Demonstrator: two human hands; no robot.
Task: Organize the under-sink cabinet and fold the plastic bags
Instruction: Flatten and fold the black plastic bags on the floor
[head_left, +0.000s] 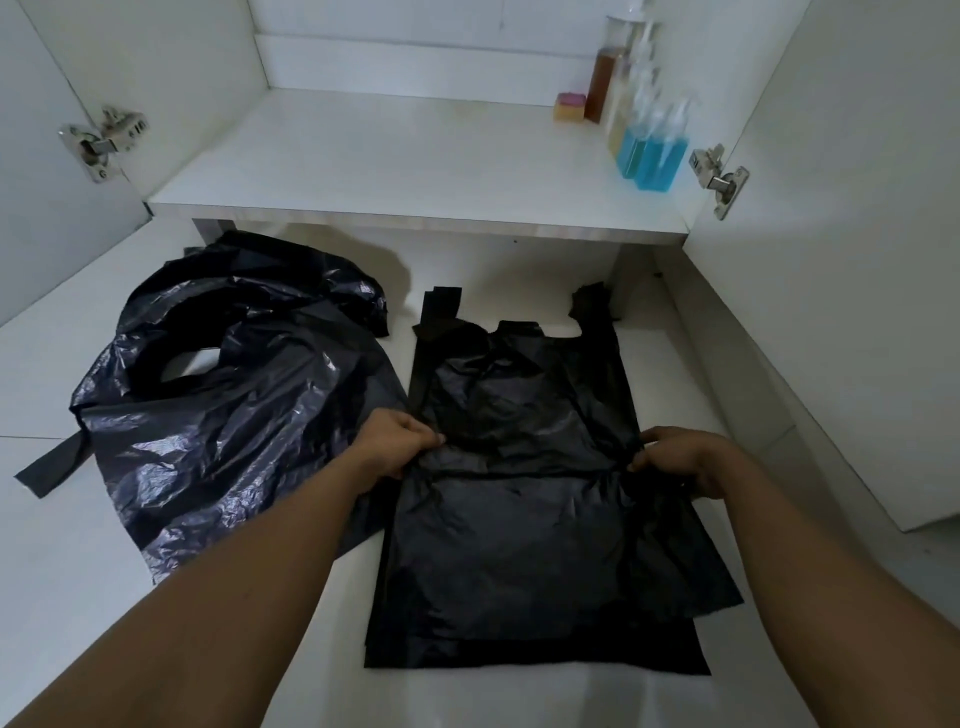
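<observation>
A black plastic bag (524, 545) lies flat on the white floor in front of the open cabinet, handles pointing toward the cabinet. My left hand (397, 441) pinches the bag's left edge about halfway up. My right hand (680, 460) pinches the right edge at the same height, where a crease runs across the bag. A crumpled heap of black plastic bags (228, 405) lies on the floor to the left, touching the flat bag's left side.
The cabinet floor (395, 161) is bare on the left and middle. At its right side stand spray bottles with blue liquid (654, 156), an amber bottle (605, 83) and a sponge (570, 106). Both cabinet doors stand open, hinges (101, 143) showing.
</observation>
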